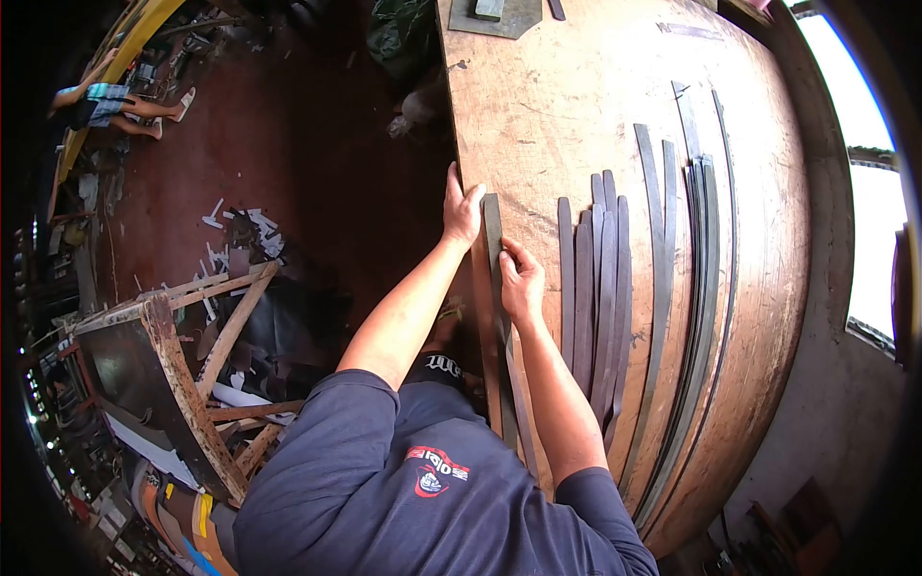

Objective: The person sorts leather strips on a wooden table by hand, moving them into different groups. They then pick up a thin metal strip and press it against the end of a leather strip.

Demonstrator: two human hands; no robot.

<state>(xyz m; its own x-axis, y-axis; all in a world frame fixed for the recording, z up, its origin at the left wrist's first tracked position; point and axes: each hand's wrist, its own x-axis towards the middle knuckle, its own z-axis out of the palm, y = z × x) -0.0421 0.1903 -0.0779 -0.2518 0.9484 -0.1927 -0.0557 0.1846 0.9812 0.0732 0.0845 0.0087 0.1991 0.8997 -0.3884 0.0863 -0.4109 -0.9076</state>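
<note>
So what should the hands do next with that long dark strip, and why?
Probably slide the dark strip inward, away from the table edge. The left hand presses its top end and the right hand pins it lower down, yet it lies right along the edge, apart from the other strips lying farther in on the wooden table.

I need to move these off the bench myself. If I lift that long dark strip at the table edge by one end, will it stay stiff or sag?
The long dark flat strip looks thin and narrow, so it would probably sag or flex. The similar dark strips on the wooden table lie in curves, suggesting springiness. Both the left hand and right hand press it flat, so it may slide easily.
</note>
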